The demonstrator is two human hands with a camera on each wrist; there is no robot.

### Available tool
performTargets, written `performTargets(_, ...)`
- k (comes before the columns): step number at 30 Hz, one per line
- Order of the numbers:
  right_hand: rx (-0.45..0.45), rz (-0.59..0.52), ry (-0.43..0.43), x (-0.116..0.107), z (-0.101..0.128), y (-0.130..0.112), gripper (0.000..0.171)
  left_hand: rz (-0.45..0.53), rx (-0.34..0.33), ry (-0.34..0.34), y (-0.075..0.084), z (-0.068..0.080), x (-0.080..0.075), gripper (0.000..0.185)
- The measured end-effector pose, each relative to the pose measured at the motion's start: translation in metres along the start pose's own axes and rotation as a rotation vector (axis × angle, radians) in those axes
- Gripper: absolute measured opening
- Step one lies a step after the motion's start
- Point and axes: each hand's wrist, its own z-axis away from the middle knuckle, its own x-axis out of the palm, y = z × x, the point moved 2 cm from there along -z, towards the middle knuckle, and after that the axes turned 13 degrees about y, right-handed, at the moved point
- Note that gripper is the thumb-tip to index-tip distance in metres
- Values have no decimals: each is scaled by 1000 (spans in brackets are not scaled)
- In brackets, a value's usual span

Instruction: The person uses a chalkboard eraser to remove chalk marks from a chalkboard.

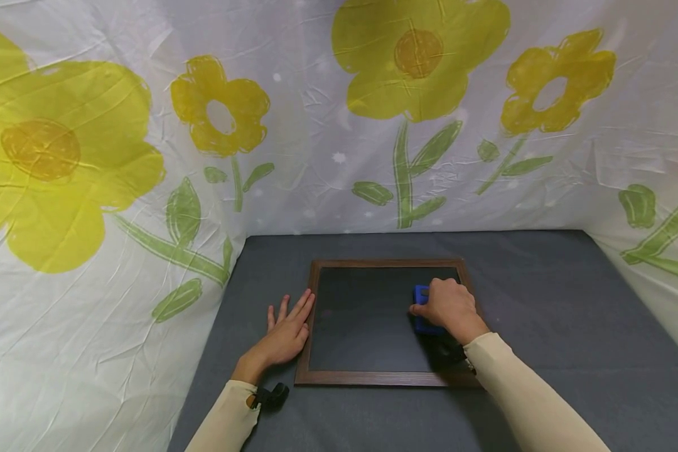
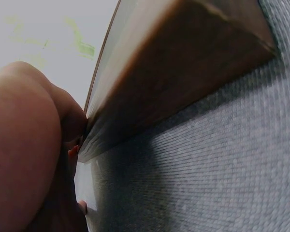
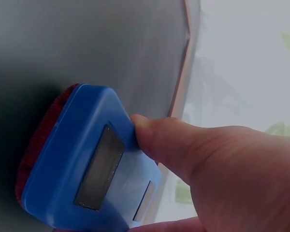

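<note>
A small chalkboard [image 1: 367, 317] with a dark wooden frame lay flat on the grey mat [image 1: 570, 314], its long sides running across in front of the person. The left hand [image 1: 285, 333] rested flat on the mat with its fingers straight, its edge pressed against the left side of the frame; that placing looked meant to brace the board so it would not slide. From the left wrist view the frame [image 2: 183, 72] rose as a brown wall right beside the hand [image 2: 24, 154], touching it. The right hand [image 1: 449, 307] gripped a blue eraser [image 1: 422, 309] on the right part of the dark writing surface, fingers curled over the top and the thumb [image 3: 169, 140] against its side. The right wrist view showed the eraser [image 3: 82, 169] as a blue plastic holder with a red felt edge underneath, and that felt faced down onto the board, which suited wiping. The grip from above probably let the hand bear down while moving it. A white cloth [image 1: 147, 157] printed with yellow flowers hung behind and to both sides.
</note>
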Motion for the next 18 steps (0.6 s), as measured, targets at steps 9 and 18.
performTargets(9,41,0,-23,-9,-1,28,70,-12,1,-28,-3,-1,1,70)
performTargets(18,67,13,-28,-17,-1,52,76,-11,2,-27,-3,-2,1,69)
